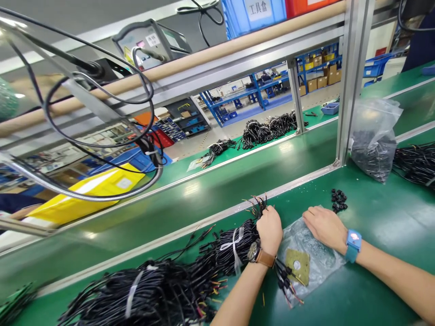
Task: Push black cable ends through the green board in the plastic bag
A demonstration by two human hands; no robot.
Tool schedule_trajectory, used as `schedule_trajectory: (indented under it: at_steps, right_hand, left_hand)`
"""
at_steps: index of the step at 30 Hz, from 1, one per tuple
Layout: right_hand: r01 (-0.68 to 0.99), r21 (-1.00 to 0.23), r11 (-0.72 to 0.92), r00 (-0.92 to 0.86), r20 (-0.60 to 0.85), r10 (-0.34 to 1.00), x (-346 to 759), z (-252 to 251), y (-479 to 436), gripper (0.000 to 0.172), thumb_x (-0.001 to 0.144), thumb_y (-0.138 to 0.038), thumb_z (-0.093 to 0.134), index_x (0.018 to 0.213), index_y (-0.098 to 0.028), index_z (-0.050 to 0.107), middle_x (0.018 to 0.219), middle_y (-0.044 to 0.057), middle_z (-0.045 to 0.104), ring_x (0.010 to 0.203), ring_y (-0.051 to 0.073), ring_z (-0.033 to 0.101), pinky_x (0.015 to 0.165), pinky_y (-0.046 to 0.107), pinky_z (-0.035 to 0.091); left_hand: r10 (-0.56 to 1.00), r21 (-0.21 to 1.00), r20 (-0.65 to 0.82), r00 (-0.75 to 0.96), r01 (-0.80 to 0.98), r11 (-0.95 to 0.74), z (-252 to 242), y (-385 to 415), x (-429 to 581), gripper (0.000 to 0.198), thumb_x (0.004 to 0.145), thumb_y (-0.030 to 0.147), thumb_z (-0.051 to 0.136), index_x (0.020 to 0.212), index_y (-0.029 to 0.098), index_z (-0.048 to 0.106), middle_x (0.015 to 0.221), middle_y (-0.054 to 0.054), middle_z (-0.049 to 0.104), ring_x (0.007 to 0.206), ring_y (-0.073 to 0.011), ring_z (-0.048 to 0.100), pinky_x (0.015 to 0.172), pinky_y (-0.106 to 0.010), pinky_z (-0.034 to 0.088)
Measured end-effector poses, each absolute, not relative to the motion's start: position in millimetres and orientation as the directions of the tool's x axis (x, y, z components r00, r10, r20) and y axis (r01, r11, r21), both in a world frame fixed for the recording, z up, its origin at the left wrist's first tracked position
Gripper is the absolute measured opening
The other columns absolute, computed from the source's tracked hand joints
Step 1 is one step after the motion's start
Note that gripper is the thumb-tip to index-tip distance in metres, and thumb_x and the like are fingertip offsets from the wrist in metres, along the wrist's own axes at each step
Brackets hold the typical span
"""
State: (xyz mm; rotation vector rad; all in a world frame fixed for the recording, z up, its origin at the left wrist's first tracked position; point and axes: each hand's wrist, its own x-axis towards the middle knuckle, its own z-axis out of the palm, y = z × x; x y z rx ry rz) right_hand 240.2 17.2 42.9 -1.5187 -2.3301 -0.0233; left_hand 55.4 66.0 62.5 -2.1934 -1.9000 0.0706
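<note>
My left hand (270,230), with a brown-strapped watch on its wrist, is closed around the wire ends of a tied bundle of black cables (234,244). Thin orange and black wire tips stick out past its fingers. My right hand (322,222), wearing a blue wrist strap (354,244), rests fingers outstretched on the upper edge of a clear plastic bag (322,271). On that bag lies a yellowish square piece with a round hole (302,262). Several connector-tipped cable ends (283,278) lie beside the square piece, below my left wrist.
A larger tied cable bundle (136,294) lies at front left. Small black parts (339,200) sit in a pile beyond my right hand. A filled clear bag (374,140) leans by the metal post (353,81). Looped grey cables (149,117) hang at upper left.
</note>
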Motion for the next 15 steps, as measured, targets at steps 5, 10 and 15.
schedule_trajectory:
  at_steps: [5, 10, 15]
  right_hand:
    - [0.886, -0.170, 0.431, -0.370, 0.299, 0.880, 240.8, 43.0, 16.8, 0.024, 0.107, -0.020, 0.045, 0.089, -0.018, 0.061, 0.087, 0.006, 0.064, 0.082, 0.022, 0.059, 0.074, 0.034, 0.040]
    - [0.881, -0.195, 0.431, -0.361, 0.310, 0.880, 242.8, 43.5, 18.4, 0.024, 0.107, -0.021, 0.045, 0.091, -0.018, 0.062, 0.088, 0.006, 0.063, 0.083, 0.022, 0.058, 0.074, 0.034, 0.041]
    - [0.861, -0.229, 0.455, -0.364, 0.347, 0.864, 244.4, 45.8, 18.1, 0.024, 0.107, -0.022, 0.044, 0.094, -0.017, 0.064, 0.088, 0.006, 0.063, 0.083, 0.023, 0.058, 0.074, 0.033, 0.042]
  left_hand:
    - [0.979, -0.160, 0.104, 0.178, 0.974, -0.160, 62.3, 60.0, 54.6, 0.022, 0.092, -0.001, 0.040, 0.093, 0.008, 0.060, 0.088, -0.015, 0.063, 0.082, -0.0261, 0.070, 0.066, -0.030, 0.051]
    - [0.915, -0.031, 0.101, 0.392, 0.920, -0.391, 72.1, 30.4, 37.3, 0.014, 0.097, 0.010, 0.044, 0.097, 0.015, 0.057, 0.099, -0.010, 0.061, 0.097, -0.0235, 0.063, 0.086, -0.035, 0.051]
    - [0.725, 0.358, 0.121, 0.678, 0.652, -0.669, 73.3, -6.1, 4.1, 0.012, 0.102, 0.015, 0.043, 0.101, 0.020, 0.054, 0.094, -0.003, 0.059, 0.084, -0.0182, 0.058, 0.076, -0.031, 0.048]
